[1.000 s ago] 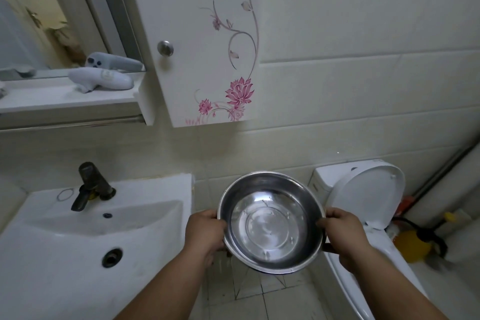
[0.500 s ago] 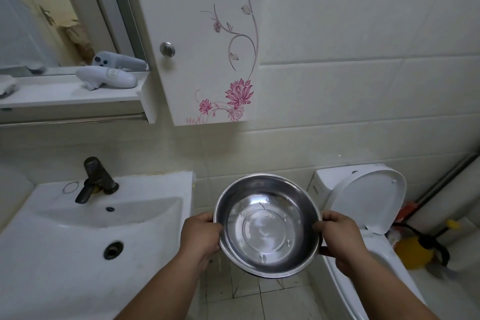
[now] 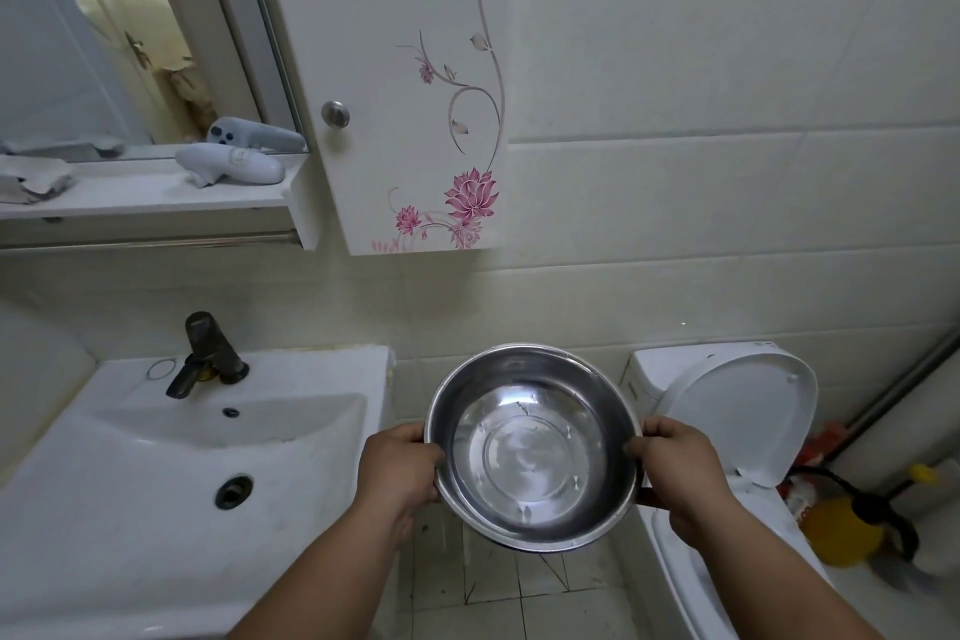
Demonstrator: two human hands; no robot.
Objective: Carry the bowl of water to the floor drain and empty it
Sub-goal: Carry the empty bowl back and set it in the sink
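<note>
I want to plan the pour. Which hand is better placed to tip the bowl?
Neither clearly: left hand and right hand grip opposite sides of the bowl rim evenly. Probably both should tip together.

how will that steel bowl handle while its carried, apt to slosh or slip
The steel bowl looks rigid, so it should not flex. It is wide and shallow, so any water would probably slosh if tilted. Its smooth rim may be slippery, hence the left hand and right hand gripping opposite sides.

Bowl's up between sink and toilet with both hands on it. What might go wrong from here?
The steel bowl is held only at opposite rim edges by the left hand and right hand; a tilt could slosh water. The sink and toilet flank it closely, so a bump seems possible. No floor drain is in view.
</note>
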